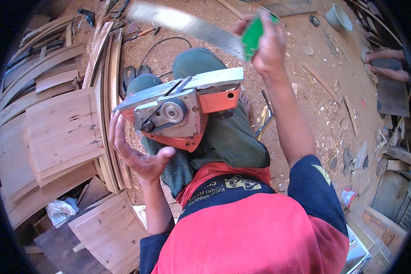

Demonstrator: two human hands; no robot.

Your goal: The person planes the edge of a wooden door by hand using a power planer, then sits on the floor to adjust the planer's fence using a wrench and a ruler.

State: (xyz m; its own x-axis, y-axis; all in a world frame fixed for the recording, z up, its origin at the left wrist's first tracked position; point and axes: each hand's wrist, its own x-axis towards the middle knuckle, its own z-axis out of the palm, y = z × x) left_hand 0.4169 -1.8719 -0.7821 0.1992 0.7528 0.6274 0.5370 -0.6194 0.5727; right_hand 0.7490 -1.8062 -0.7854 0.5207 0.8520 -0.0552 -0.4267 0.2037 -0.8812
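An orange electric hand planer (pixel 210 100) lies upside down across my thighs, its metal sole facing up and its belt and pulleys bare on the near side. My left hand (pixel 139 153) is open beside the planer's left end; the fingers are stretched, the thumb stands apart, and the fingertips seem to touch the body. Up and to the right, clear of the planer, my right hand (pixel 270 45) grips the green handle of what looks like a try square (pixel 187 28). Its broad metal blade points to the far left, slightly blurred.
Wooden panels (pixel 64 132) and long boards are stacked along the left. A black cord (pixel 169 40) runs behind my knees. Shavings and scraps litter the floor, with a pale bucket (pixel 339 18) far right. Another person's limbs (pixel 390 64) show at the right edge.
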